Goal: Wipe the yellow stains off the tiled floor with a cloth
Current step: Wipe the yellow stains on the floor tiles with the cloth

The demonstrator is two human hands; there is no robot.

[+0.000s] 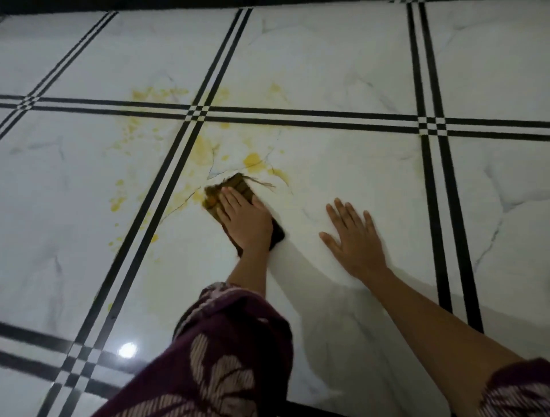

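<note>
A dark brownish cloth (239,185), yellow-soiled at its far end, lies flat on the white marble-look tiled floor (342,74). My left hand (244,221) presses down on it, fingers pointing away from me. Yellow stains (253,160) spread just beyond the cloth, with more along the black stripe (203,148), to the left (117,203) and on the far tile (154,93). My right hand (355,241) rests palm down on bare tile to the right of the cloth, fingers spread, holding nothing.
Double black stripes (312,117) cross the floor and divide the tiles. A dark edge (268,3) runs along the far side of the floor. A lamp glare (128,349) shines on the near left tile. My patterned maroon sleeve (226,357) fills the bottom centre.
</note>
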